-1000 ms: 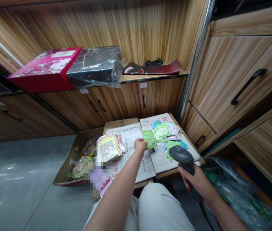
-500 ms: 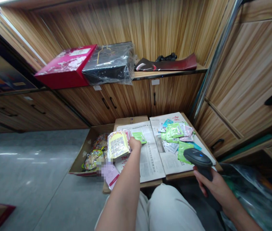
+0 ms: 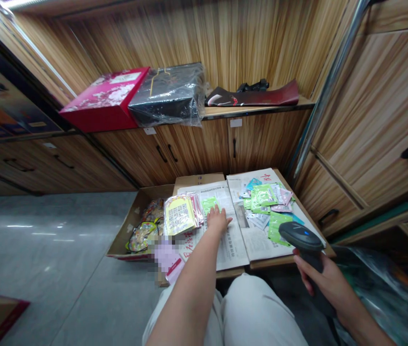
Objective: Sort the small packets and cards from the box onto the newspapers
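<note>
Fingers spread, my left hand (image 3: 218, 221) reaches over the newspaper (image 3: 231, 250), its fingertips at the lower edge of a small green packet (image 3: 210, 204). Whether they press on the packet I cannot tell. Left of that hand lies a stack of yellow and pink plastic-wrapped packs (image 3: 179, 215). My right hand (image 3: 319, 276) is wrapped round the handle of a black barcode scanner (image 3: 303, 236), its head lit by a small blue light. Beyond the scanner, a loose pile of green, pink, white and blue packets (image 3: 263, 197) is spread on the newspaper.
An open carton (image 3: 122, 235) of colourful bagged items stands at the left. A purple card (image 3: 168, 257) lies at the near left corner, partly blurred out. Behind are wooden cabinets (image 3: 197, 149) with a shelf holding a pink box (image 3: 105, 101) and a black wrapped box (image 3: 168, 93).
My left hand has moved right, off the yellow and pink stack, and its fingers have spread by the green packet. My right hand still holds the scanner in much the same place.
</note>
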### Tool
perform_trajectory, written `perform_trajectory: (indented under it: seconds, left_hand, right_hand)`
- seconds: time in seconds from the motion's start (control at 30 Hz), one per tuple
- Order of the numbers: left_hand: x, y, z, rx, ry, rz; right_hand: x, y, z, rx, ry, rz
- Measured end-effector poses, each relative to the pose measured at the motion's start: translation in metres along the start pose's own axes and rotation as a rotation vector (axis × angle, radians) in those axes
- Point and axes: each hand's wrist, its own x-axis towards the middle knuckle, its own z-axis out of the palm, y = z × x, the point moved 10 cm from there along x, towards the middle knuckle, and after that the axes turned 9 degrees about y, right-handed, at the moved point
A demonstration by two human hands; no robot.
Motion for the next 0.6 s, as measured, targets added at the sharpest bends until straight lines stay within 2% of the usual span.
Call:
perform_trajectory:
  seconds: [0.13, 0.23, 0.37, 0.5, 0.6]
  left_hand:
    - [0.001, -0.005, -0.006, 0.059, 0.003, -0.010]
    - [0.002, 0.005, -0.018, 0.072, 0.068, 0.000]
    - [0.002, 0.045, -0.033, -0.041, 0.185, 0.065]
    - [0.007, 0.097, -0.035, -0.224, 0.219, 0.149]
    - [0.020, 0.128, -0.035, -0.329, 0.227, 0.105]
  right_hand:
    - [0.001, 0.000, 0.000, 0.037, 0.006, -0.010]
    - [0.002, 0.001, 0.000, 0.062, 0.000, -0.017]
    - [0.006, 0.007, -0.007, 0.110, 0.028, 0.005]
    - [0.011, 0.011, -0.016, 0.138, 0.049, 0.018]
    - [0.016, 0.013, -0.024, 0.152, 0.066, 0.023]
